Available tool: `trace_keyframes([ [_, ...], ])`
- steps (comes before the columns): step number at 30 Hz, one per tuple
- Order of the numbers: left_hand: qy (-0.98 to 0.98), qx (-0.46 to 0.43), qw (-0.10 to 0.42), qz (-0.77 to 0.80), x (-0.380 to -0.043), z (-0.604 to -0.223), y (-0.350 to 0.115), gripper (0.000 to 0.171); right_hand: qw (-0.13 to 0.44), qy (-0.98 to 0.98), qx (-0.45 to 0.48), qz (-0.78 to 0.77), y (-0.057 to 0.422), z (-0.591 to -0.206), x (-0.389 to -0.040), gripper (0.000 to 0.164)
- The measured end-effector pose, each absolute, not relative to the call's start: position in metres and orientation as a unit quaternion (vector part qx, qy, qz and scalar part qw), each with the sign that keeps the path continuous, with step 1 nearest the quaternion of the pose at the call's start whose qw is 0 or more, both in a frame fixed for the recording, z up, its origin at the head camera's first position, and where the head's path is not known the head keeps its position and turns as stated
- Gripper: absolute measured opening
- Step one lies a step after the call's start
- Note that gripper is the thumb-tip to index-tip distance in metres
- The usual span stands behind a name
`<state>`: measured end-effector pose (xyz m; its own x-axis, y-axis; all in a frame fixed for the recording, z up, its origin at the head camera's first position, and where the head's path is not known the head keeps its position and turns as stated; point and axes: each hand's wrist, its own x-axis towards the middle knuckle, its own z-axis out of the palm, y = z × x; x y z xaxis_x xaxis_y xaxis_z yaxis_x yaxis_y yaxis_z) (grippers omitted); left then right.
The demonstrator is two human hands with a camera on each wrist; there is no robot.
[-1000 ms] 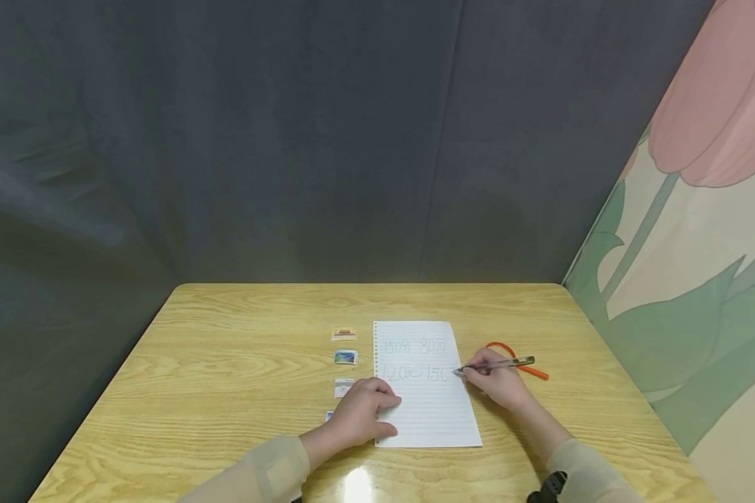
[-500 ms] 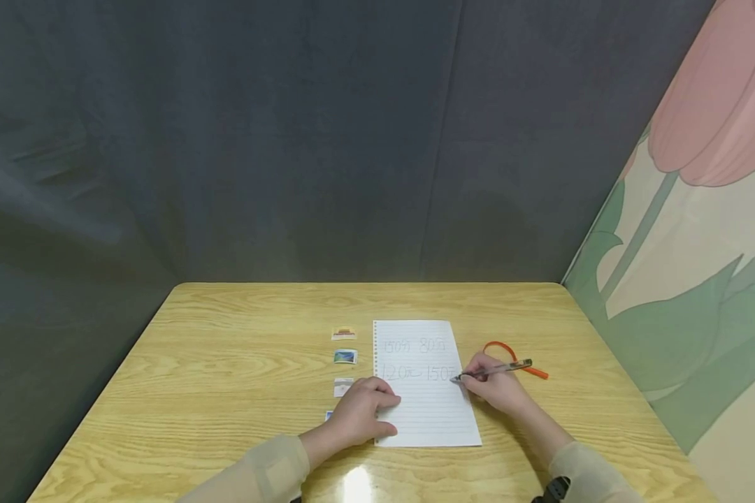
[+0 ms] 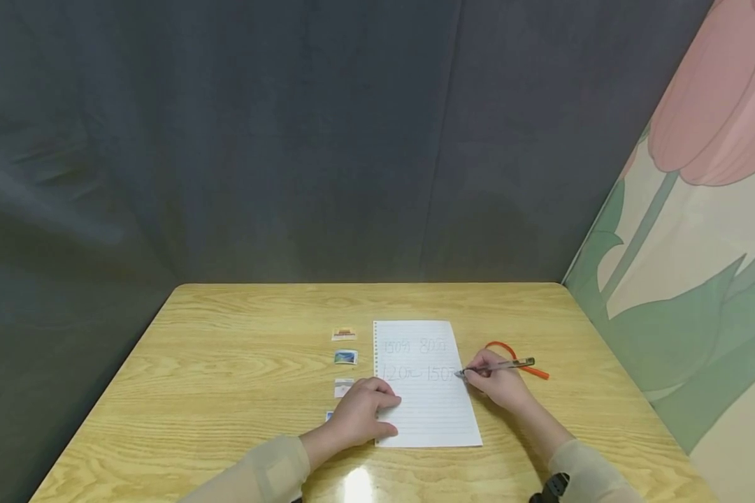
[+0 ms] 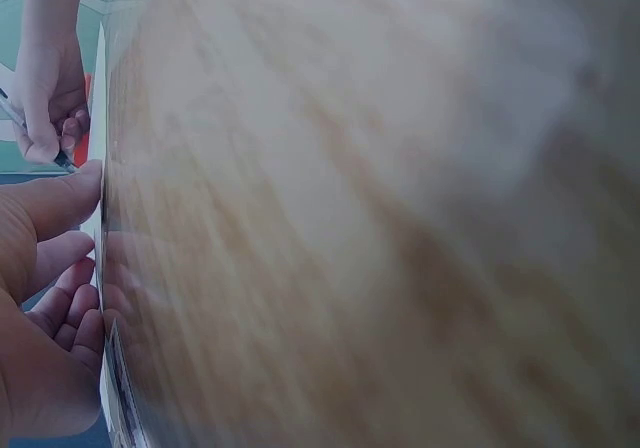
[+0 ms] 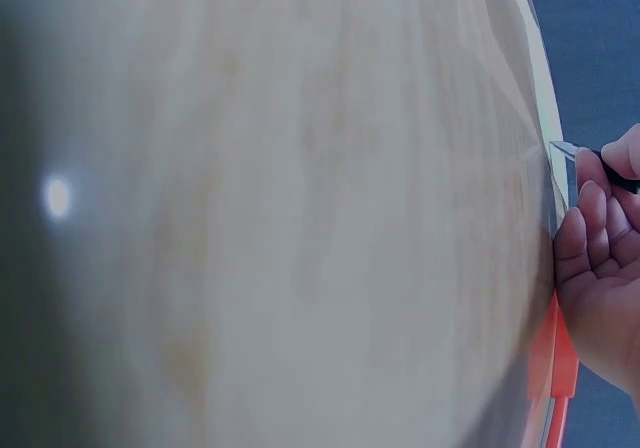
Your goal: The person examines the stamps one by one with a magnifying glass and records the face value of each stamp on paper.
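Observation:
A lined sheet of paper (image 3: 428, 412), punched along its left edge, lies flat with handwritten numbers such as 120 and 150 on its upper half. My right hand (image 3: 500, 381) pinches a clear-barrelled pen (image 3: 509, 364), its tip at the right end of the second written row. In the right wrist view the pen's tip (image 5: 565, 148) meets the sheet's edge. My left hand (image 3: 361, 412) rests on the sheet's lower left, fingers loosely bent and thumb apart. The left wrist view shows its fingertips (image 4: 88, 333) low at the paper.
Several small stamp-like pictures (image 3: 345, 357) stand in a column left of the sheet, the lowest partly under my left hand. A red-orange loop with a handle (image 3: 535, 372) lies behind my right hand. The wooden table (image 3: 226, 363) ends at a dark curtain (image 3: 289, 175).
The pen tip has dipped down and left, then come back up and right, at the end of the second row. The left hand and the sheet have stayed in place.

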<state>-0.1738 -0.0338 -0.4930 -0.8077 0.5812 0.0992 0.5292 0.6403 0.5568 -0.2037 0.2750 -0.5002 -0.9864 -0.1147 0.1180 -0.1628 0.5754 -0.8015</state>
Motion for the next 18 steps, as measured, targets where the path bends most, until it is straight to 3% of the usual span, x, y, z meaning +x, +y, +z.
trace_keyframes([
  [18,0.906,0.303,0.049,0.293,-0.174,-0.492,-0.034,0.049,0.019,-0.888,0.081,0.452,0.287,-0.499,-0.194,0.009],
])
